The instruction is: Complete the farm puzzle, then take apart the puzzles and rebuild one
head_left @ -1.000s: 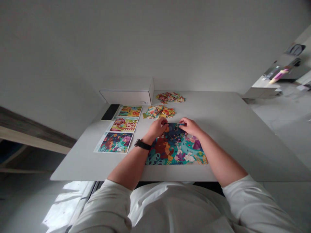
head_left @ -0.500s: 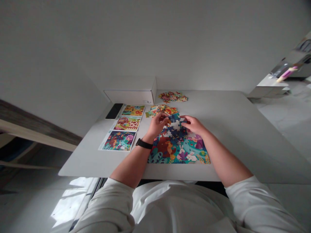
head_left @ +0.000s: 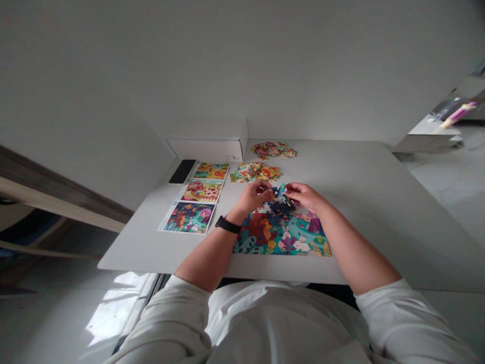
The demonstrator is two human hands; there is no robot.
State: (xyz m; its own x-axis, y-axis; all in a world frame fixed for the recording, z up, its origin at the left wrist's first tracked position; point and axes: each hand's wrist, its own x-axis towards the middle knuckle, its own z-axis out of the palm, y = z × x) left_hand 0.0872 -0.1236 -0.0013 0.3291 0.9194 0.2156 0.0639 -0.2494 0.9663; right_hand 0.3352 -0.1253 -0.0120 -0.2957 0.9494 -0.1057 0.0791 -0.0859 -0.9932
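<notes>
A colourful jigsaw puzzle [head_left: 282, 237] lies partly assembled near the front edge of the white table [head_left: 364, 202]. Both hands hover over its far edge, pinching a small strip of joined blue puzzle pieces [head_left: 278, 191] between them. My left hand [head_left: 252, 197], with a black watch on its wrist, grips the strip's left end. My right hand [head_left: 305, 194] grips the right end. The strip is lifted just off the table.
Two heaps of loose pieces [head_left: 255, 172] [head_left: 273, 149] lie beyond the hands. Three picture cards [head_left: 200, 191] lie in a column at the left, beside a black phone [head_left: 182, 171]. A white box [head_left: 210, 141] stands at the back edge.
Both hands lifted a strip of blue pieces off the puzzle's far edge and hold it between them; it has since dropped slightly lower and nearer the puzzle. The camera shifted a little.
</notes>
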